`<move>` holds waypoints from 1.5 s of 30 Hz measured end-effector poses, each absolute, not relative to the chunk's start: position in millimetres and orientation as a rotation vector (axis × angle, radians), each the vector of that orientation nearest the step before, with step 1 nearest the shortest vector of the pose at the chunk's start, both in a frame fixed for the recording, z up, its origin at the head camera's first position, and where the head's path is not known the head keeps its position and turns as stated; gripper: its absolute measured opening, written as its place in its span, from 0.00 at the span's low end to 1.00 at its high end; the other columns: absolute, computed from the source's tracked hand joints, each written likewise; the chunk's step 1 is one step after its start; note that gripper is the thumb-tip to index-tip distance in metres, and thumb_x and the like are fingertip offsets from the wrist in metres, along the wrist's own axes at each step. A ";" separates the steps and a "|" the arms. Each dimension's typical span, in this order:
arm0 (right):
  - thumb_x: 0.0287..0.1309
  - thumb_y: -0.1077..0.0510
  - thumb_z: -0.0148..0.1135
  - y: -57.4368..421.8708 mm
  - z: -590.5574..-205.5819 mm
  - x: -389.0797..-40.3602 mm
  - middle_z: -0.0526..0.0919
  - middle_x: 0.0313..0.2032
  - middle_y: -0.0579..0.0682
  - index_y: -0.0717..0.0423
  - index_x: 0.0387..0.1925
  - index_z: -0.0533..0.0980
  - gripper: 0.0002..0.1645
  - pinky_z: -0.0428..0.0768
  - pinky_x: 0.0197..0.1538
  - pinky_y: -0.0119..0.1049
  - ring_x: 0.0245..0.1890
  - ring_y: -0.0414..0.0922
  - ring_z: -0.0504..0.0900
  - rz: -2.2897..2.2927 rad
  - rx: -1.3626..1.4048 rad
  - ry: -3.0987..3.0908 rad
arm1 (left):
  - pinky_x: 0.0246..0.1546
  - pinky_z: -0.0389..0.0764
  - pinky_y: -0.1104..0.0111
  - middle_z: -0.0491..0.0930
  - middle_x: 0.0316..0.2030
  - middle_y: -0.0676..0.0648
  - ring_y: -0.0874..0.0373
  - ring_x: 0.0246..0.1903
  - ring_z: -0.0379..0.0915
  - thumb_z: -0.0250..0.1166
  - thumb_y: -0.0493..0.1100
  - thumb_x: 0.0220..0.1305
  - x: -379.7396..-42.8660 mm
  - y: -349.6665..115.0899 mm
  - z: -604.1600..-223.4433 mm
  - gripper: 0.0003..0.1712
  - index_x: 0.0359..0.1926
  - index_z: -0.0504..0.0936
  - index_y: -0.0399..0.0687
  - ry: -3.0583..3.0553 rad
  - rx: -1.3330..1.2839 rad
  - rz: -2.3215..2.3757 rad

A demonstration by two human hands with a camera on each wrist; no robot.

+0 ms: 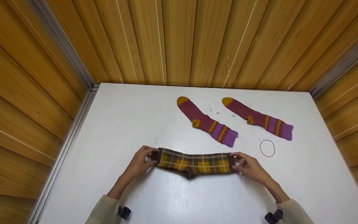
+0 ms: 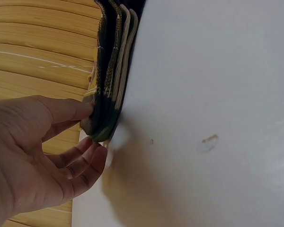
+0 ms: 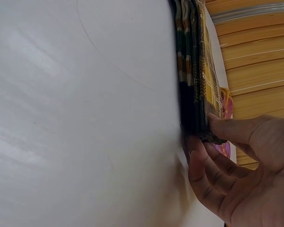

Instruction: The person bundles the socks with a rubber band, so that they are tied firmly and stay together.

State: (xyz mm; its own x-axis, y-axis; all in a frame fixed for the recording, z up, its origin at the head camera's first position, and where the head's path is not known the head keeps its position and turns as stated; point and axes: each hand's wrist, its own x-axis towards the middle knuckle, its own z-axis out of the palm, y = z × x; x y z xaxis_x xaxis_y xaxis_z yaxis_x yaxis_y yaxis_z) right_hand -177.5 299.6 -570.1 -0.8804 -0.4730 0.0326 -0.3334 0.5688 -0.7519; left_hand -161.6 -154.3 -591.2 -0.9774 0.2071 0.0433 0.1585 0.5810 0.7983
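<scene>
Brown and yellow plaid socks (image 1: 197, 163), laid one on the other, stretch sideways close over the white table. My left hand (image 1: 141, 160) pinches their left end between thumb and fingers. At the right end, the thumb and fingertips of my right hand (image 1: 250, 166) pinch the dark band. Stacked edges of the plaid socks (image 2: 114, 71) show side-on in the left wrist view, with the thumb on the patterned face and the fingers beneath. The right wrist view shows the layered socks (image 3: 194, 71) gripped the same way. A heel bulges downward at mid-length.
Two magenta socks with mustard toes and purple striped cuffs, one on the left (image 1: 204, 121) and one on the right (image 1: 258, 118), lie flat beyond my hands. A thin dark-red loop (image 1: 274, 148) is on the white table (image 1: 120, 118) at right. Wood-look panels (image 1: 179, 43) enclose the table.
</scene>
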 end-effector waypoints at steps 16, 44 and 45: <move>0.60 0.66 0.70 313.3 -561.7 -181.9 0.83 0.48 0.67 0.67 0.59 0.76 0.26 0.79 0.31 0.28 0.35 0.39 0.81 -1.169 -0.591 2.610 | 0.49 0.83 0.50 0.77 0.50 0.36 0.45 0.47 0.77 0.72 0.27 0.56 -176.1 -135.0 -587.3 0.23 0.53 0.81 0.44 2.724 0.283 1.306; 0.68 0.65 0.62 287.8 -579.6 -231.2 0.83 0.43 0.64 0.66 0.65 0.70 0.26 0.77 0.24 0.27 0.25 0.41 0.83 -1.394 -0.141 2.685 | 0.53 0.79 0.57 0.75 0.57 0.31 0.45 0.50 0.75 0.60 0.34 0.67 -370.0 -79.1 -575.9 0.27 0.67 0.74 0.38 2.679 -0.073 1.687; 0.69 0.64 0.62 285.6 -580.7 -233.2 0.83 0.42 0.64 0.66 0.66 0.69 0.27 0.76 0.23 0.27 0.25 0.40 0.82 -1.386 -0.135 2.694 | 0.54 0.78 0.57 0.75 0.57 0.31 0.45 0.50 0.75 0.61 0.33 0.67 -375.3 -75.7 -578.7 0.27 0.67 0.75 0.39 2.694 -0.097 1.705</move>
